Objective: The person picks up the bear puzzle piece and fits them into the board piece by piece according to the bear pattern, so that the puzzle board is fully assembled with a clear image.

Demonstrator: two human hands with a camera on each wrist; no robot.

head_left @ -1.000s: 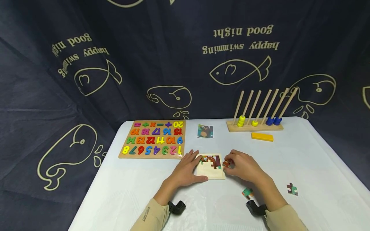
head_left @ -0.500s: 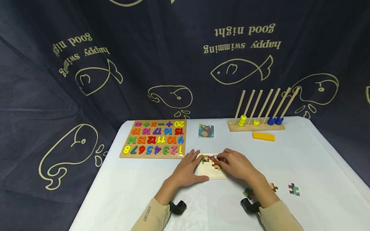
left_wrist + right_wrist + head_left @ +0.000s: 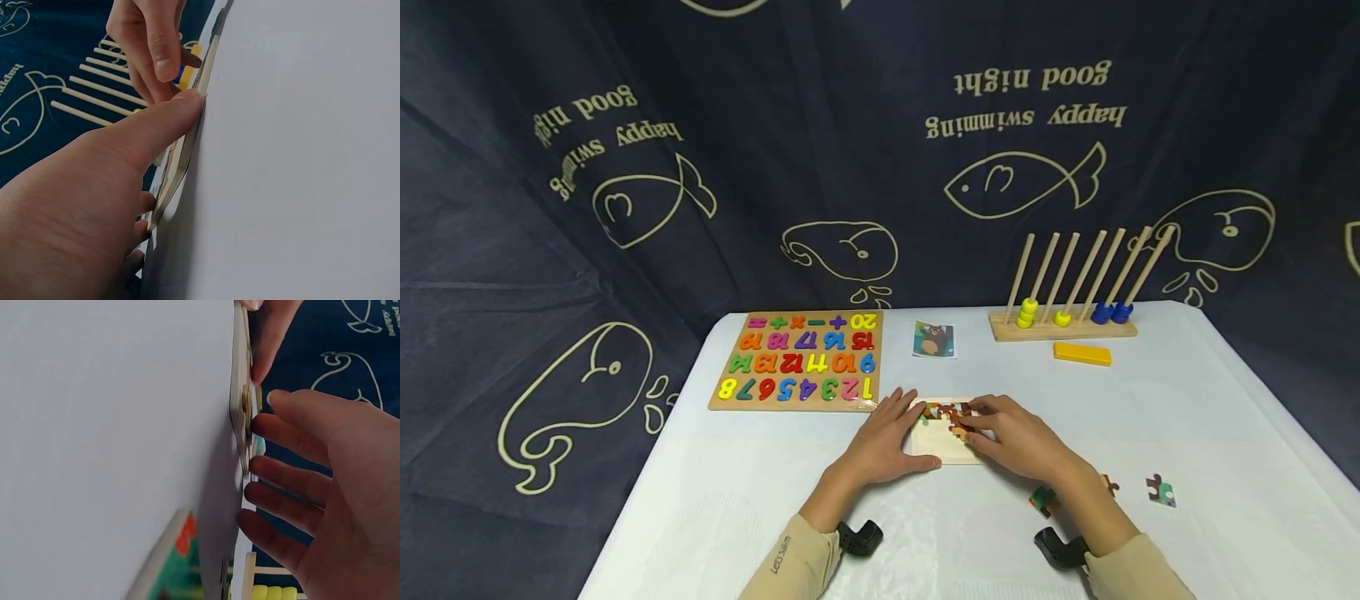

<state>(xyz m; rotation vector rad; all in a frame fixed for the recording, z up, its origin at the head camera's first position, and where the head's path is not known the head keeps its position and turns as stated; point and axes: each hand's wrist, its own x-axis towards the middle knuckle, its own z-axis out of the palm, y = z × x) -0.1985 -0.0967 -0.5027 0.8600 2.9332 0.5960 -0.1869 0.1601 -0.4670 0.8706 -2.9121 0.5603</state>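
Observation:
A small square wooden puzzle tray (image 3: 942,452) lies on the table between my hands, with jigsaw pieces of a brown bear picture along its far side. My left hand (image 3: 880,446) rests against the tray, fingers spread along its left side and thumb on its near edge. Over the tray's right side is my right hand (image 3: 1018,437), its fingertips touching a brown and orange jigsaw piece (image 3: 958,431). In the right wrist view this piece (image 3: 246,400) stands a little proud of the tray, and the thumb is apart from the fingers.
Loose jigsaw pieces lie at right: a green one (image 3: 1042,500), one (image 3: 1108,485) partly behind my right forearm, and another (image 3: 1161,491). Farther back are a number board (image 3: 797,362), a bear picture card (image 3: 934,340), a yellow block (image 3: 1082,354) and a bead rack (image 3: 1063,330).
My right hand has moved left from beside the tray, bringing the brown and orange jigsaw piece onto it. Its fingers have since loosened on the piece. My left hand has stayed put.

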